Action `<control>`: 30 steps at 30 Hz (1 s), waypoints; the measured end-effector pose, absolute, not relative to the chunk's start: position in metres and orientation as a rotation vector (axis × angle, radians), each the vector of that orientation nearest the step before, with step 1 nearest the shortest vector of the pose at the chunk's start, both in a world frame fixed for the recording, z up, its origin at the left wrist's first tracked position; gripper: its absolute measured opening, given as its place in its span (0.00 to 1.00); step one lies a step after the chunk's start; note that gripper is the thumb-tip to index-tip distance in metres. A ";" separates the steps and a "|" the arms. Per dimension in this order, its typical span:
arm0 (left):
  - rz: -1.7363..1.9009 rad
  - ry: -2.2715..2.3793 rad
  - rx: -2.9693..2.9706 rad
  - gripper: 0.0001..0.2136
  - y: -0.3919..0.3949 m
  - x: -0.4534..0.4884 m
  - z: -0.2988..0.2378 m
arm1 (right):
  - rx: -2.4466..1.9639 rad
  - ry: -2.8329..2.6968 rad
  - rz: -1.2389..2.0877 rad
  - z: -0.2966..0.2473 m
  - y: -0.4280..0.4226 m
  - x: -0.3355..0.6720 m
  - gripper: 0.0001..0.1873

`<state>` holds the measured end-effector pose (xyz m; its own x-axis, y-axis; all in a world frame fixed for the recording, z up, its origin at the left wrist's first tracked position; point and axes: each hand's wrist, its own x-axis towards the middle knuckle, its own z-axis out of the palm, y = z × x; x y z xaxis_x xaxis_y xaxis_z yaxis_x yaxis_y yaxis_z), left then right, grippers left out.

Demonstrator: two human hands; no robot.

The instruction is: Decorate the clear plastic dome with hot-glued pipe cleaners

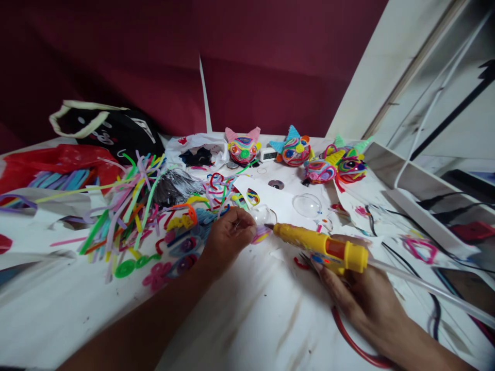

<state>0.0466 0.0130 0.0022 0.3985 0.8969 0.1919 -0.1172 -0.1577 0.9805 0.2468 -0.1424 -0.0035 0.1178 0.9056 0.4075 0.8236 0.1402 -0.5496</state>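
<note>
My left hand (232, 232) is closed, fingertips pinching a clear plastic half-ball (263, 215). In my right hand (356, 293) is a yellow hot glue gun (317, 245), its nozzle pointing left at the half-ball's edge; whether they touch I cannot tell. A clear glue stick (433, 288) runs out of the gun's back. Beneath this hand show dark pointed tips and a red loop (356, 340), like scissors; whether they are held is unclear. A pink and yellow coiled piece (262, 235) lies below the half-ball. Another clear half-ball (307, 205) rests on white paper.
Colourful pipe cleaners (127, 206) pile up at left, near coiled eye pieces (185, 252) and a pink flower (157, 275). Several decorated animal heads, one pink-eared (243, 147), stand at the back beside a small white digital display (268, 154). Black cables (410, 263) cross the right side.
</note>
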 end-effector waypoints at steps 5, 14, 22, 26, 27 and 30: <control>1.072 0.739 1.392 0.05 0.013 0.046 0.003 | -1.705 -1.676 0.135 -0.003 -0.143 0.248 0.09; 1.095 0.770 1.347 0.04 0.012 0.048 0.004 | -1.736 -1.646 0.121 0.003 -0.138 0.248 0.07; 1.112 0.749 1.334 0.04 0.013 0.047 0.004 | -1.728 -1.576 0.264 -0.006 -0.137 0.253 0.06; 1.108 0.744 1.303 0.04 0.012 0.047 0.007 | -1.701 -1.506 0.307 -0.001 -0.135 0.249 0.08; 1.103 0.745 1.290 0.04 0.012 0.047 0.008 | -1.697 -1.456 0.335 0.000 -0.134 0.249 0.09; 1.123 0.756 1.223 0.05 0.015 0.046 0.012 | -1.704 -1.260 0.447 0.007 -0.130 0.251 0.14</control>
<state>0.0463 0.0147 0.0116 0.3111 0.9434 0.1154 -0.2482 -0.0366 0.9680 0.2506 -0.1302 0.0066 0.4052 0.8853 0.2283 0.5437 -0.0326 -0.8386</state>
